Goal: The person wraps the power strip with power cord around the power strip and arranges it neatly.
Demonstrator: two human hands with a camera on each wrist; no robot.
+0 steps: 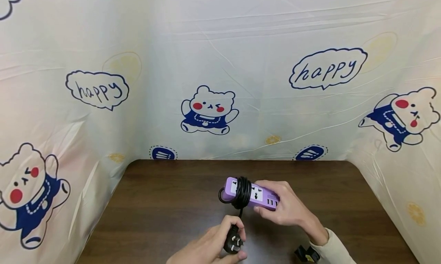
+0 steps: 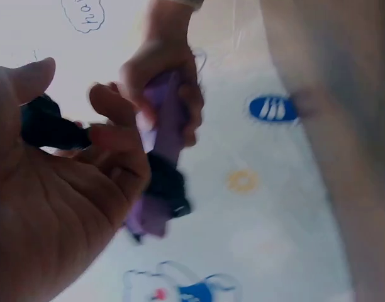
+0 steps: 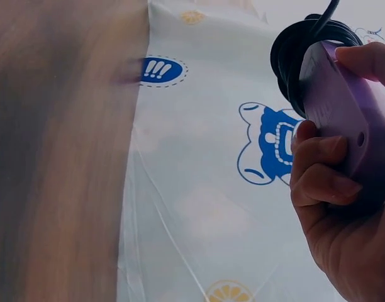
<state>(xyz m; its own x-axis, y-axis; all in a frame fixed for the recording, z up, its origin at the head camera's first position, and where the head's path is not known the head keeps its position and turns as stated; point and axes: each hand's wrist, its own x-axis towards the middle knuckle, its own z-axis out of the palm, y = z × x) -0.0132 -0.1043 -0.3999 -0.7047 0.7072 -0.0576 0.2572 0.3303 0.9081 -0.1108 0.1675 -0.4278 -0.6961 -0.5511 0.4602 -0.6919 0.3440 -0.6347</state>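
Note:
A purple power strip (image 1: 263, 195) is gripped at one end by my right hand (image 1: 287, 204), thumb on one side and fingers on the other. Its black cord (image 1: 243, 193) is wound in several turns round the strip's other end, as the right wrist view also shows. From the coil a short length runs down to a black plug (image 1: 233, 240), which my left hand (image 1: 215, 243) holds between thumb and curled fingers, metal prongs facing the head camera. In the left wrist view the plug (image 2: 51, 126) and the strip (image 2: 170, 119) are blurred.
Below both hands lies a dark brown wooden table (image 1: 165, 202). A small black object with a yellow patch (image 1: 306, 253) is by the right wrist, partly cut off by the frame. Behind and beside the table hangs a pale printed curtain (image 1: 262, 114).

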